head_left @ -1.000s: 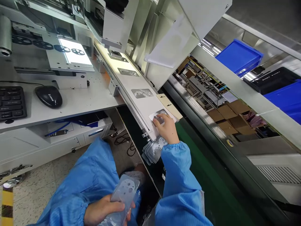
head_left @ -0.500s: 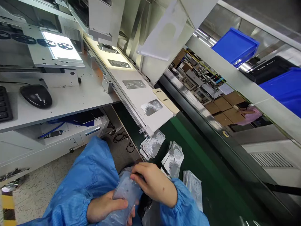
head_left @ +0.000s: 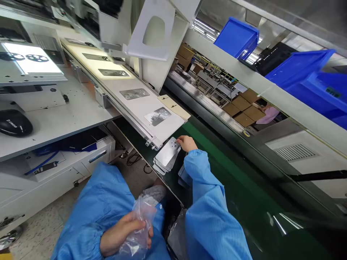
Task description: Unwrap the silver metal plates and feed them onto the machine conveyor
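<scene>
My left hand [head_left: 119, 234] is low in my lap, fingers closed round a crumpled clear plastic bag [head_left: 138, 225]. My right hand [head_left: 186, 143] reaches forward in a blue sleeve and pinches a flat grey plate with small holes [head_left: 168, 154]. That plate lies on top of a small stack of like plates [head_left: 159, 167] on the green belt [head_left: 233, 169], just below the end of the white conveyor [head_left: 162, 135]. More grey plates [head_left: 157, 116] ride on the white conveyor further up.
A black mouse [head_left: 14, 123] lies on the white desk at left. A lit machine table [head_left: 29, 62] stands at the back left. Blue bins [head_left: 235, 38] sit on the shelf at the right. A cardboard card [head_left: 174, 107] lies beside the conveyor.
My right hand came back from the conveyor to the bag in my lap, drew a plate out, and now sets it on the stack by the conveyor end. The bag has collapsed.
</scene>
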{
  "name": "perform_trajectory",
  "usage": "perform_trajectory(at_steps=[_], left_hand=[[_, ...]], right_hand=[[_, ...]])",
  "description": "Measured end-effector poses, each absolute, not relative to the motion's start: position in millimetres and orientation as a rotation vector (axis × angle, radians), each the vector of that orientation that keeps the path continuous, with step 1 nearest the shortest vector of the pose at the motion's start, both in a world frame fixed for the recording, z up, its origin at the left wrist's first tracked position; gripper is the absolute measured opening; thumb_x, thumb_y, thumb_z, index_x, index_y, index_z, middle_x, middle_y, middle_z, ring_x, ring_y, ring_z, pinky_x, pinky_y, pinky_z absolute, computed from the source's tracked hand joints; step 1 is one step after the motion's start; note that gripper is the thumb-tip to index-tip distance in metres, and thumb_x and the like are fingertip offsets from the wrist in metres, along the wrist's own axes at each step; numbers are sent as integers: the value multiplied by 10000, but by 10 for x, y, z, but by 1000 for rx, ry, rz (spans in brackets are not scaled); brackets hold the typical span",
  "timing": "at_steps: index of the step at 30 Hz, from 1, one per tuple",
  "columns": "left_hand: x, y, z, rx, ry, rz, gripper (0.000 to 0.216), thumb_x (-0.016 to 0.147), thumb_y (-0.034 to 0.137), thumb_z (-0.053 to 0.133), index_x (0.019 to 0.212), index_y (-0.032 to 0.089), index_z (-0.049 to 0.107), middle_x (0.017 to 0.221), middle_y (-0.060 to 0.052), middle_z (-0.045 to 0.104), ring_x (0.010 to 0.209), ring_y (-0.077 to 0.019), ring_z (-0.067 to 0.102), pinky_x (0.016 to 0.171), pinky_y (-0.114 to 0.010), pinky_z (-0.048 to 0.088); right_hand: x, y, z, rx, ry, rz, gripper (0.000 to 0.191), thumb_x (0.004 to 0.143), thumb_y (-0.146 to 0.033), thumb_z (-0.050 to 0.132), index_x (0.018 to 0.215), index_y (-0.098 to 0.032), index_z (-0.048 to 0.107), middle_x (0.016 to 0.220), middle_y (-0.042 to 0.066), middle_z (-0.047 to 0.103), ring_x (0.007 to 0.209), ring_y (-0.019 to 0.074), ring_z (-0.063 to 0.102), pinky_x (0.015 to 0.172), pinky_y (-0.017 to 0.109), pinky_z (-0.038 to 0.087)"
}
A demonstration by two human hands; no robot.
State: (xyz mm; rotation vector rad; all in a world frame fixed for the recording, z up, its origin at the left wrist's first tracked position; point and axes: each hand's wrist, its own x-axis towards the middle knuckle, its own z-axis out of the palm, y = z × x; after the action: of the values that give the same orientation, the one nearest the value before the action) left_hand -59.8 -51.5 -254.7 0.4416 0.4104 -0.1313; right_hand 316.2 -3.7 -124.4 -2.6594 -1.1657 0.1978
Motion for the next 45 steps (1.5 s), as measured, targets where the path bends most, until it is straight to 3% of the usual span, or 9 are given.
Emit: perform_trajectory(at_steps=[4, 8, 11, 14, 19, 23, 31, 38, 45], left_hand=[[-579, -514, -2486, 481, 432, -136, 187, 732, 409, 787, 847, 265, 756, 814, -65, 769, 705, -227, 711, 752, -409, 522], [-457, -558, -2419, 591, 409, -297, 238, 666, 361, 790, 842, 207, 744, 774, -56, 764, 707, -225, 702, 744, -360, 517], [-343, -634, -2421, 764, 366, -478, 324, 635, 315, 748, 935, 193, 747, 852, -52, 782, 849, -248, 709, 826, -352, 520], [-278, -721, -2471, 873, 410, -602, 835, 629, 330, 769, 1416, 247, 501, 1151, -50, 765, 1117, -264, 666, 1007, -370, 483], [-237, -830, -2544, 845, 445, -739, 1157, 621, 556, 825, 1546, 172, 246, 1335, -165, 686, 1239, -314, 622, 1075, -398, 471], [-182, -879, -2541, 858, 462, -721, 1019, 592, 618, 857, 1444, 252, 434, 1288, -114, 723, 1221, -313, 638, 1067, -405, 480], [-179, -947, -2523, 961, 349, -690, 564, 720, 635, 765, 1141, 269, 684, 1062, -38, 779, 1042, -249, 688, 977, -371, 510], [796, -1438, -2261, 1524, 79, -421, 326, 933, 525, 491, 957, 219, 600, 799, -15, 695, 637, -166, 649, 588, -275, 502], [1662, -1787, -2128, 1982, 157, -81, 197, 921, 393, 547, 844, 216, 584, 624, -19, 635, 708, -255, 679, 712, -350, 473]], right_hand=[[2435, -521, -1122, -2359, -1392, 201, 333, 925, -335, 623, 1192, -156, 710, 1180, 153, 702, 1131, 317, 619, 1042, 452, 443], [1390, -1320, -1201, -1928, -1669, 932, 535, 911, -408, 684, 1405, -235, 572, 1292, 85, 670, 1151, 259, 637, 1024, 348, 487], [1075, -1872, -1589, -1923, -1391, 1134, 312, 946, -179, 563, 1227, -236, 687, 1143, 32, 736, 1044, 192, 687, 942, 268, 505], [1213, -2499, -2159, -2303, -860, 1007, 274, 880, -75, 526, 986, -199, 747, 958, 16, 767, 903, 171, 712, 848, 241, 509], [1415, -3403, -2829, -2880, -117, 727, 264, 822, -75, 537, 962, -157, 745, 871, 126, 756, 933, 288, 727, 833, 330, 498], [1285, -3638, -2613, -2945, 1, 628, 252, 862, -203, 579, 1023, -83, 732, 979, 238, 736, 1005, 390, 701, 887, 452, 499], [2109, -3605, -1724, -2528, 100, -281, 481, 792, -621, 633, 964, -176, 696, 830, 89, 719, 739, 230, 649, 710, 339, 493], [2661, -3690, -2134, -2110, 133, 123, 663, 526, -733, 767, 835, -156, 664, 706, 83, 711, 630, 205, 615, 574, 294, 437], [2483, -3850, -2056, -1826, 138, 80, 635, 538, -720, 816, 827, -207, 578, 572, 0, 659, 502, 172, 578, 508, 272, 451]])
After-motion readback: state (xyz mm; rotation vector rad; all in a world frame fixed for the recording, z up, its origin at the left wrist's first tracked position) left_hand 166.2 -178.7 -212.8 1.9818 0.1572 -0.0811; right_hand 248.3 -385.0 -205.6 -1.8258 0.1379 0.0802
